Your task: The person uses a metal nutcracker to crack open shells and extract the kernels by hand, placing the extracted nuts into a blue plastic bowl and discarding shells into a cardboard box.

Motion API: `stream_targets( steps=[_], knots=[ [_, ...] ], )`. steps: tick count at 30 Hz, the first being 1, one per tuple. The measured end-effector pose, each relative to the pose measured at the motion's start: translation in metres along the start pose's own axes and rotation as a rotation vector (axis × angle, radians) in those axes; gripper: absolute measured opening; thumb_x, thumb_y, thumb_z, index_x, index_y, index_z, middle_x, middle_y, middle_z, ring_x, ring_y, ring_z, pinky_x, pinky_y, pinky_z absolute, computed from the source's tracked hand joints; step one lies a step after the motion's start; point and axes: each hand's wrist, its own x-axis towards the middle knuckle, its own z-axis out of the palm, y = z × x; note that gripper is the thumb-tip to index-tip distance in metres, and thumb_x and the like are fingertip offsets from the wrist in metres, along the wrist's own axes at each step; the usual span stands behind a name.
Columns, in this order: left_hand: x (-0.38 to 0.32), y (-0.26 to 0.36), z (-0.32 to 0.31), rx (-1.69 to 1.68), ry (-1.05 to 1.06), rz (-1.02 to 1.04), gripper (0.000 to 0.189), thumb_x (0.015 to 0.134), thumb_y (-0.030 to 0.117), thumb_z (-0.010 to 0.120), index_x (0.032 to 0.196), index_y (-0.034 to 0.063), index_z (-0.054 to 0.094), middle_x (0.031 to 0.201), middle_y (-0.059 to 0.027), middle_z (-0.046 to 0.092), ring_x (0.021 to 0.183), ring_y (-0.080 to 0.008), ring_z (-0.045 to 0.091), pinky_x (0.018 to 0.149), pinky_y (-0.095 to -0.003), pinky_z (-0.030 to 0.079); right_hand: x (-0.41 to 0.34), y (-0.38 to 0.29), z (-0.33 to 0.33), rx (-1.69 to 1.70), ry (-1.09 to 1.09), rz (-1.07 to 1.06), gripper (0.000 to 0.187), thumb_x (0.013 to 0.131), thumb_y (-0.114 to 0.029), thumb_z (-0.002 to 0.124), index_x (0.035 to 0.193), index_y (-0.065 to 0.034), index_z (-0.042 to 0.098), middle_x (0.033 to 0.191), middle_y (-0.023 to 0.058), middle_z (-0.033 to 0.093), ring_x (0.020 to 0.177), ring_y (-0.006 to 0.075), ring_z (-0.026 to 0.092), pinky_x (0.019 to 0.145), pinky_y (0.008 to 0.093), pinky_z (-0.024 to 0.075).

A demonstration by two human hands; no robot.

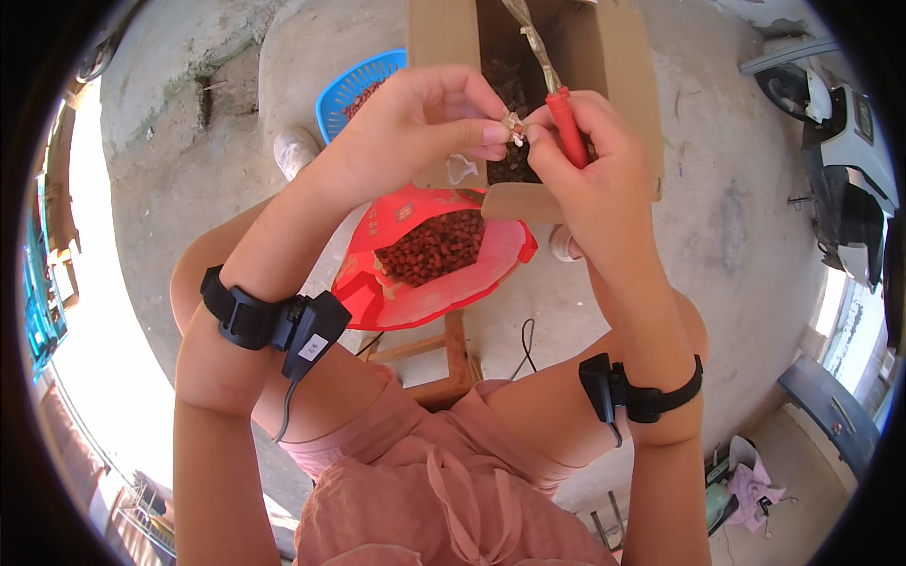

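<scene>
My left hand (425,117) pinches a cracked peanut pod (514,129) between thumb and fingertips, over the near part of an open cardboard box. Its broken shell is pale and a reddish bit shows inside. My right hand (601,159) has its thumb and fingertip at the pod's other side. The same hand grips a metal tool with a red handle (566,127); its shaft runs up past the top of the view, so its kind is unclear. Below the hands, a red bag (417,322) gapes with many reddish-brown peanut kernels (432,247) in it.
Brown shells lie inside the cardboard box (633,106). A blue plastic basket (327,106) with reddish kernels stands partly behind my left hand. A wooden stool (456,354) is under the bag. Black cables hang from the bands on my forearms. A scooter (849,141) stands far right.
</scene>
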Motion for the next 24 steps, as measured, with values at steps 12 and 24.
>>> stream_targets(
  steps=[12,24],
  knots=[
    [-0.022,-0.012,-0.034,0.027,0.141,-0.089,0.01,0.085,0.006,0.062,0.094,0.003,0.056,0.09,-0.0025,0.063,0.084,-0.0101,0.061,0.069,-0.0223,0.049,0.014,0.01,-0.017,-0.287,0.064,0.07,0.015,0.081,-0.013,0.063,0.087,0.0002,0.062,0.081,0.0078,0.057,0.072,0.0198,0.054,0.066,0.0298,0.0432],
    [-0.026,-0.006,-0.079,1.023,0.444,0.273,0.014,0.081,0.002,0.062,0.095,0.0016,0.062,0.085,-0.0042,0.061,0.08,-0.014,0.06,0.077,-0.0274,0.049,0.011,0.018,-0.019,-0.42,0.057,0.096,0.021,0.079,-0.017,0.067,0.091,0.0004,0.063,0.08,0.0098,0.062,0.07,0.0219,0.057,0.065,0.0308,0.0446]
  ],
)
